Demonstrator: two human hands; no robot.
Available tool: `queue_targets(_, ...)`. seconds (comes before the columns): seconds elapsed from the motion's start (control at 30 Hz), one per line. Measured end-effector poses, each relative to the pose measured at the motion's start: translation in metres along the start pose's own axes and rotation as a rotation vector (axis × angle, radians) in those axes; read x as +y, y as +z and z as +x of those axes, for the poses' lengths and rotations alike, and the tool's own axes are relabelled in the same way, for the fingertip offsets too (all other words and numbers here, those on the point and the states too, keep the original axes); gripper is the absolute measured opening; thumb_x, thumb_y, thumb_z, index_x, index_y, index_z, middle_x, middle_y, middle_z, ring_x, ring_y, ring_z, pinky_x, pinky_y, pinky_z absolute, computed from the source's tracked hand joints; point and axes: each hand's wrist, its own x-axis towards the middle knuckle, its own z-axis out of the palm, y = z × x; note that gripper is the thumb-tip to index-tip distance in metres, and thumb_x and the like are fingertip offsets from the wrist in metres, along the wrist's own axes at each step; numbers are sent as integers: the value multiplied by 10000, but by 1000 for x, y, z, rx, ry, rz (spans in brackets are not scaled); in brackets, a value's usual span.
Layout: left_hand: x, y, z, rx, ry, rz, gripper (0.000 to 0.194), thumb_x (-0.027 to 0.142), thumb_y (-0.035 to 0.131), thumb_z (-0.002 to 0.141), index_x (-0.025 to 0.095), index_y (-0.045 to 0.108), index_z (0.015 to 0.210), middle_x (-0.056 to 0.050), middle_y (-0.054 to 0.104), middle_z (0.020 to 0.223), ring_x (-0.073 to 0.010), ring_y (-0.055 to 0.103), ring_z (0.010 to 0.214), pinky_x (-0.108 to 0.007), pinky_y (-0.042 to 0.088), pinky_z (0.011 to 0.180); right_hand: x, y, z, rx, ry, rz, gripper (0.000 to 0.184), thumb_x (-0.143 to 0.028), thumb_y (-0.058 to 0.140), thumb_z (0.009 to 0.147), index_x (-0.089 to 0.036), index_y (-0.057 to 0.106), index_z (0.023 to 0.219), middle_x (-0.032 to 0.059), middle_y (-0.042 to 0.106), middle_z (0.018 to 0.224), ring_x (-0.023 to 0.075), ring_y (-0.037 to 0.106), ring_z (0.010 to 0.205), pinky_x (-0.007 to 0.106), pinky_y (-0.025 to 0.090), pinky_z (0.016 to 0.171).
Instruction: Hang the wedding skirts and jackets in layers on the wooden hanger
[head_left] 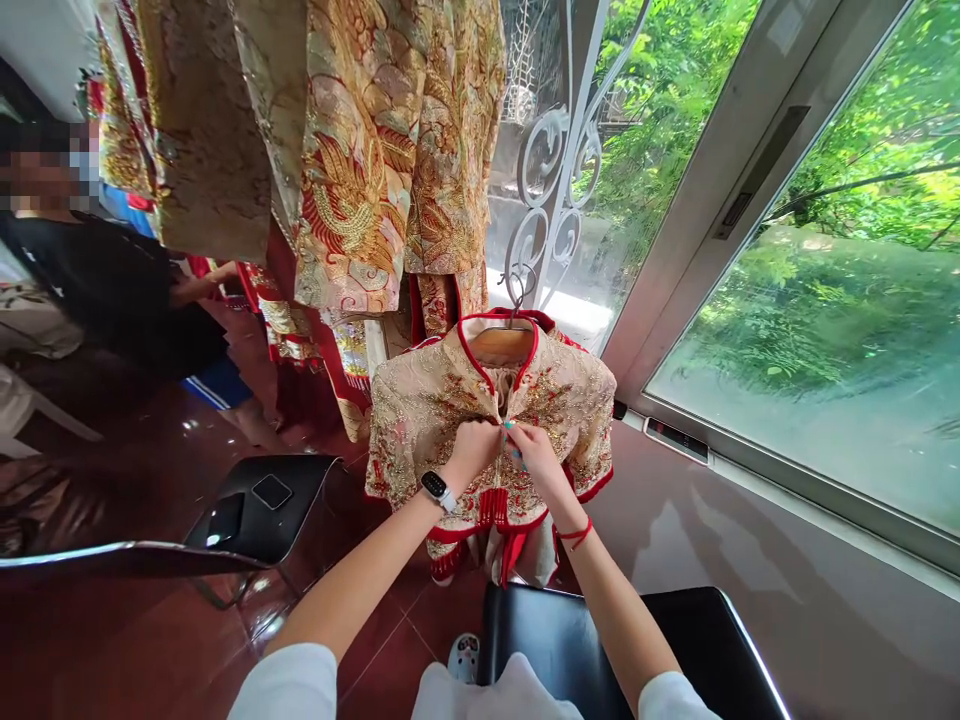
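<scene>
A short embroidered jacket [412, 430] in gold and cream with red trim hangs on a wooden hanger [501, 345] in front of me. My left hand [476, 448] is closed on the left side of its front opening, just below the collar. Beside it, almost touching, my right hand [532, 455] pinches the other front edge, its blue-green nails showing. Between the fingers, the fastening itself is too small to make out. Red tassels [493, 507] hang from the jacket's front below my hands.
Longer embroidered garments [360, 190] hang behind at upper left. A metal-framed window [750, 200] and sill run along the right. Black chairs [547, 640] stand below and at left, the left one with a phone [271, 491] on it. A person [97, 280] in black is at far left.
</scene>
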Motion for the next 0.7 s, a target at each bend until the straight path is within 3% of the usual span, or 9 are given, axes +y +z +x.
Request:
queue_targets(0.2,7,4,1,47,57,95,504,202,288,1023,42,752,906,-246,725,780,-323,750,836,-386,537,708,-50,9,32,11,-86,77,353,-520,626,687,-203,483,632,-80,338,506,52,209,450,241,148,441)
queue_targets(0.3,9,7,1,86,63,128,507,214,290,1028,48,747,883,-230,719,743,-301,750,800,-355,527,683,-50,10,34,-9,-140,10,375,-547,595,735,-201,489,636,-69,360,508,64,244,456,240,182,445)
queue_targets(0.37,3,6,-5,95,64,123,476,223,327,1021,68,742,846,-202,718,718,-279,741,747,-330,510,649,-43,0,29,-1,-224,-78,399,-568,542,803,-198,510,658,-47,409,532,86,314,480,242,244,461)
queue_targets(0.43,-13,0,-15,151,64,58,456,240,354,1016,108,731,798,-151,715,698,-235,714,676,-298,485,608,-37,-25,27,143,-357,-198,397,-567,503,863,-193,570,750,-12,501,610,118,413,542,252,333,506)
queue_targets(0.47,-24,-5,-21,238,53,16,443,252,362,1014,126,727,797,-129,714,707,-218,699,669,-290,478,602,-35,-43,29,273,-434,-273,387,-560,501,879,-191,606,833,14,563,690,139,474,607,264,386,552)
queue_targets(0.53,-54,-21,-30,533,-13,-42,384,289,388,1004,150,728,892,-115,725,809,-220,684,760,-311,495,659,-32,-84,40,574,-580,-439,404,-557,534,877,-197,645,1024,78,650,927,190,563,821,311,466,708)
queue_targets(0.57,-69,-31,-32,711,-67,-40,348,315,416,993,150,722,989,-129,728,908,-243,676,857,-347,509,729,-31,-105,49,657,-621,-535,446,-575,549,863,-202,656,1083,109,656,1067,220,567,964,345,472,806)
queue_targets(0.63,-98,-51,-29,936,-148,-4,377,374,483,963,141,671,1193,-179,680,1159,-310,617,1088,-448,481,916,-28,-140,68,639,-616,-606,520,-645,533,841,-193,693,1042,127,663,1117,253,552,1052,380,455,871)
queue_targets(0.7,-119,-67,-20,939,-111,27,437,380,489,959,145,622,1302,-200,608,1315,-340,545,1223,-498,409,1034,-23,-162,85,489,-543,-537,577,-707,530,811,-174,715,933,104,689,977,238,571,936,353,455,799)
